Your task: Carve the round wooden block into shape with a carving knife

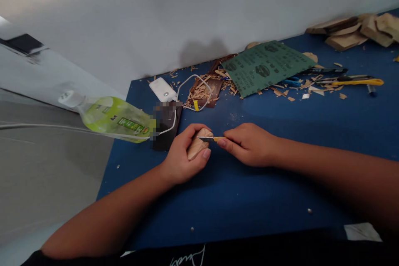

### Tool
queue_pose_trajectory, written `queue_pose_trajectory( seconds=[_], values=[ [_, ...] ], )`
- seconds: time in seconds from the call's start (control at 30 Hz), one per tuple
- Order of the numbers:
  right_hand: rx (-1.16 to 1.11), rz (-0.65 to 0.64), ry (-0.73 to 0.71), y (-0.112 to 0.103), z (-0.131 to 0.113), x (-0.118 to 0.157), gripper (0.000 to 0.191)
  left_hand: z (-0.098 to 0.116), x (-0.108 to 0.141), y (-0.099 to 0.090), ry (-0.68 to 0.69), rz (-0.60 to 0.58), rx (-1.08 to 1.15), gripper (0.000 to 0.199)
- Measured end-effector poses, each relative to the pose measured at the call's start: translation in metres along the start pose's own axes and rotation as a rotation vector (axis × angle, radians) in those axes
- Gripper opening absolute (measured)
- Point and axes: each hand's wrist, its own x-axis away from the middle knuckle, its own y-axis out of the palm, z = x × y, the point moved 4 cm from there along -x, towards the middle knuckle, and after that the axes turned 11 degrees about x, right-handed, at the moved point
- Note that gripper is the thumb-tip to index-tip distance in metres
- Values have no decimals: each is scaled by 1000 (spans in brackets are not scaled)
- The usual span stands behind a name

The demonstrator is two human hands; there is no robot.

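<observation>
My left hand (183, 156) is closed around a small rounded wood piece (196, 146) with lines marked or cut on its upper face. In my right hand (249, 144) is a carving knife (206, 139); fingers wrap its yellowish handle and hide most of it. The short blade points left and lies over the wood's face, near its right side. Whether the edge bites into the wood, I cannot tell. Both hands are above the blue table (237, 199), close to each other.
Behind the hands lie wood shavings (201, 93), green sandpaper sheet (268, 66) and a yellow utility knife (358, 81). A plastic bottle (115, 118), white power bank (162, 89) with cable, and dark flat object (165, 143) are left. Wood blocks (346, 35) sit far right.
</observation>
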Motion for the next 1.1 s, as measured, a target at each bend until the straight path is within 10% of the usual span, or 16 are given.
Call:
queue_pose_trajectory(
  seconds=[0.53,0.8,1.1],
  values=[
    [94,42,106,-4,13,-9,66,-32,-9,8,-434,-79,673,59],
    [-41,240,246,-13,51,-17,70,7,-1,-7,-397,-239,800,67],
    [-377,203,51,-2,35,-13,60,-28,-9,8,-254,-219,812,76]
  ],
)
